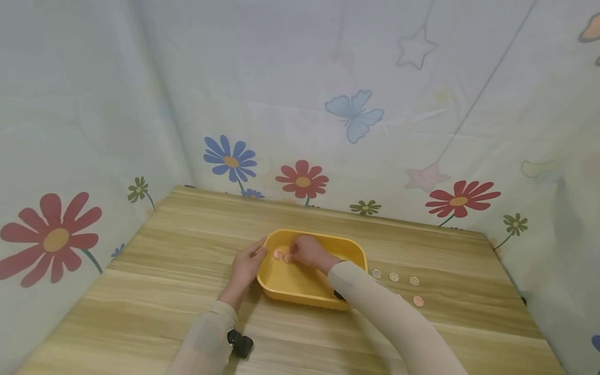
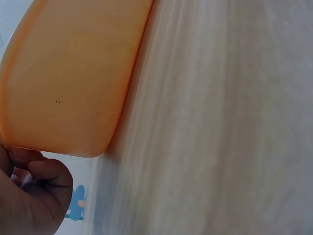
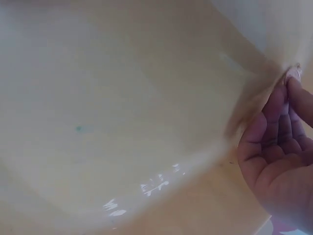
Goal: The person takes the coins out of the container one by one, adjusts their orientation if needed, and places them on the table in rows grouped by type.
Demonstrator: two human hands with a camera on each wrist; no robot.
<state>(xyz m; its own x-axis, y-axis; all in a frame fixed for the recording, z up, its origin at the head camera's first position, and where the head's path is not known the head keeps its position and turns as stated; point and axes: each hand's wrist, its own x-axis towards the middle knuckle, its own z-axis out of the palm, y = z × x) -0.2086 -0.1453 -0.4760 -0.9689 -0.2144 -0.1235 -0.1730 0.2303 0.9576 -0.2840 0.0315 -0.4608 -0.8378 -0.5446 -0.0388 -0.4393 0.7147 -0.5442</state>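
A yellow plastic basin (image 1: 300, 299) stands on the wooden table, its outer wall filling the upper left of the left wrist view. My left hand (image 1: 246, 266) grips the rim at the basin's left end, fingers curled against it. Reaching inside, my right hand (image 1: 309, 251) pinches a coin (image 3: 293, 73) between thumb and fingertips, low over the basin floor. A copper-coloured coin (image 1: 278, 254) lies in the basin just left of those fingertips. In the right wrist view, the pale inner wall takes up most of the picture.
To the right of the basin, several coins lie on the table (image 1: 187, 250), among them a silvery coin (image 1: 394, 277) and a copper-coloured coin (image 1: 418, 301). My right sleeve (image 1: 375, 302) overlaps part of them. A flower-printed curtain (image 1: 281, 104) hangs behind the table and at its sides.
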